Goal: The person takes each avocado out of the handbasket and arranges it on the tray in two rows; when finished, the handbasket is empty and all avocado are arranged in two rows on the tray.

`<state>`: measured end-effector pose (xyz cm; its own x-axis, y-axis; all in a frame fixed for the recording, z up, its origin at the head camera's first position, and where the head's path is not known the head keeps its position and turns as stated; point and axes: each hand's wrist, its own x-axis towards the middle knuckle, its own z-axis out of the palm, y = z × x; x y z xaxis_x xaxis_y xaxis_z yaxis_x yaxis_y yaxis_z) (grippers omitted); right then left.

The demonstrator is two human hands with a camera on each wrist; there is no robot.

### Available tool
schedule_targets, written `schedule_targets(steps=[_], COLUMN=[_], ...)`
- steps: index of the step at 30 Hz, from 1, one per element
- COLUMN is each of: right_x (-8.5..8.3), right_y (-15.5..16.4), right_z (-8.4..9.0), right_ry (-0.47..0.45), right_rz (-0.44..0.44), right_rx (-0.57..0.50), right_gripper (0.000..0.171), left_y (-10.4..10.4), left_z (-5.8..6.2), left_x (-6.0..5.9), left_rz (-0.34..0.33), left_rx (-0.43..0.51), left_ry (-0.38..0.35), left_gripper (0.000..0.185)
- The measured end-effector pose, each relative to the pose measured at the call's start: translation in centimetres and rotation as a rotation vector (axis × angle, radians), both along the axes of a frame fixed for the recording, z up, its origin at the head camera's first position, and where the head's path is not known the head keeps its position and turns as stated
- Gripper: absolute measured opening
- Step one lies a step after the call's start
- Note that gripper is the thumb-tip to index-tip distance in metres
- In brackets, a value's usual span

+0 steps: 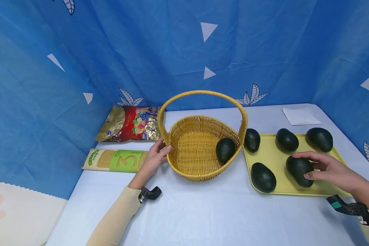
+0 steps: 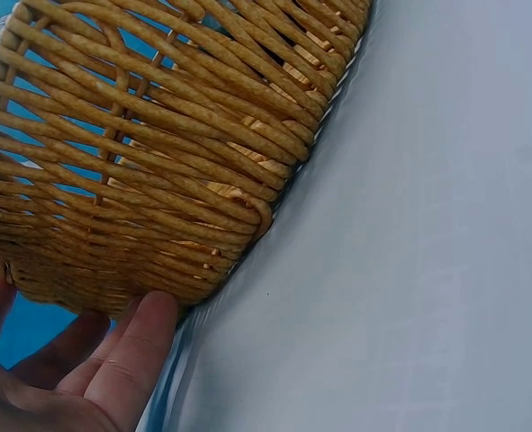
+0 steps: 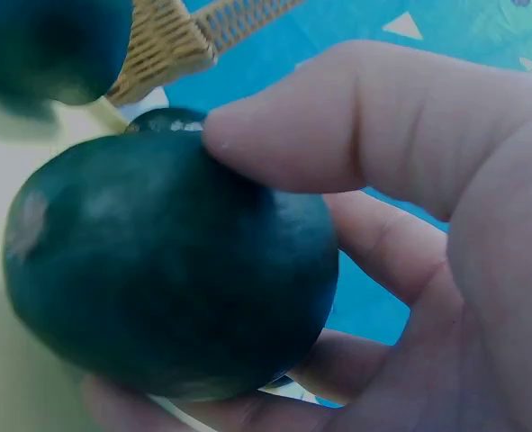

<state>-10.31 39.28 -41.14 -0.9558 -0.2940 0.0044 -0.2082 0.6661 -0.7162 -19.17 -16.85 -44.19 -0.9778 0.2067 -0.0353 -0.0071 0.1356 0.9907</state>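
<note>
A yellow wicker basket (image 1: 200,176) with a tall arched handle stands mid-table. One dark green avocado (image 1: 225,150) lies inside it, against the right wall. My left hand (image 1: 156,154) holds the basket's left side by the rim, near the handle's foot; in the left wrist view its fingers (image 2: 138,360) press the woven outer wall. On the right, my right hand (image 1: 333,171) grips another avocado (image 1: 299,171) over the yellow tray (image 1: 283,188), thumb on one side and fingers on the other. Whether this avocado touches the tray I cannot tell.
Several more avocados (image 1: 263,177) lie on the tray, one (image 1: 252,140) at its back left corner beside the basket. A bag of mixed fruit candy (image 1: 132,123) and a pack of noodles (image 1: 113,160) lie left. A white sheet (image 1: 300,116) lies back right; blue cloth (image 1: 184,51) hangs behind.
</note>
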Motion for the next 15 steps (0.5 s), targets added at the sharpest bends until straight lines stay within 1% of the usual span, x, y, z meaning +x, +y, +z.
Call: schedule_targets(steps=[5, 11, 15], right_x=[0.3, 0.5, 0.7], right_y=[0.6, 0.4, 0.4], right_z=[-0.9, -1.3, -1.4], right_ry=[0.016, 0.02, -0.002], right_rz=[-0.001, -0.031, -0.006], right_rx=[0.006, 0.071, 0.093], right_gripper=[0.056, 0.056, 0.062], left_y=[-0.1, -0.1, 0.0], left_z=[0.0, 0.1, 0.1], left_x=[-0.1, -0.1, 0.0], left_rz=[-0.012, -0.008, -0.007], left_rx=[0.0, 0.003, -0.001], left_ry=[0.005, 0.003, 0.008], left_gripper=[0.063, 0.063, 0.064])
